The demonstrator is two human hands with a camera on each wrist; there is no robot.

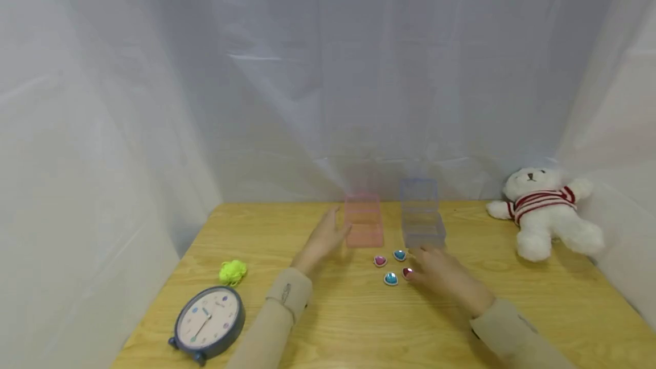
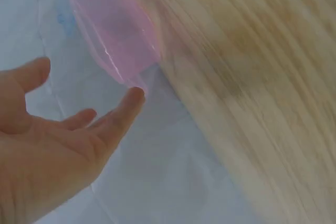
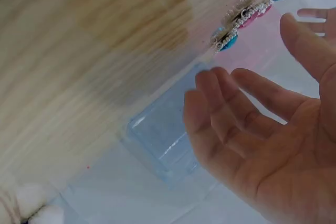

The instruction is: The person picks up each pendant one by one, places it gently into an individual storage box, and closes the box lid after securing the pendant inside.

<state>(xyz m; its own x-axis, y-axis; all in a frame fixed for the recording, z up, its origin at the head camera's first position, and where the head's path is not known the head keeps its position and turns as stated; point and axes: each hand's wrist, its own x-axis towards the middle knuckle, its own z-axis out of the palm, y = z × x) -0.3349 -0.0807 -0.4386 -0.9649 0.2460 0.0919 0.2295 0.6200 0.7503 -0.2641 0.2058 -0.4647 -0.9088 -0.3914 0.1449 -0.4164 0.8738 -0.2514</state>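
Note:
My left hand (image 1: 326,239) is beside the left edge of a pink clear plastic box (image 1: 364,238) whose lid stands up. In the left wrist view its fingers (image 2: 118,116) are spread and hold nothing. My right hand (image 1: 441,274) hovers, blurred, in front of a blue clear box (image 1: 424,238), also with its lid raised. Relaxed, parted fingers (image 3: 197,114) show in the right wrist view, with nothing between them. Near that hand lie jewelled pieces with beaded silver rims: a pink one (image 1: 380,261), a dark red one (image 1: 408,273), and two blue ones (image 1: 400,255).
A round blue alarm clock (image 1: 210,323) lies face up at the front left, with a tangle of neon yellow yarn (image 1: 233,272) behind it. At the right sits a white teddy bear (image 1: 545,209) in a striped sweater. Pale plastic sheeting (image 1: 318,73) encloses the table's back and sides.

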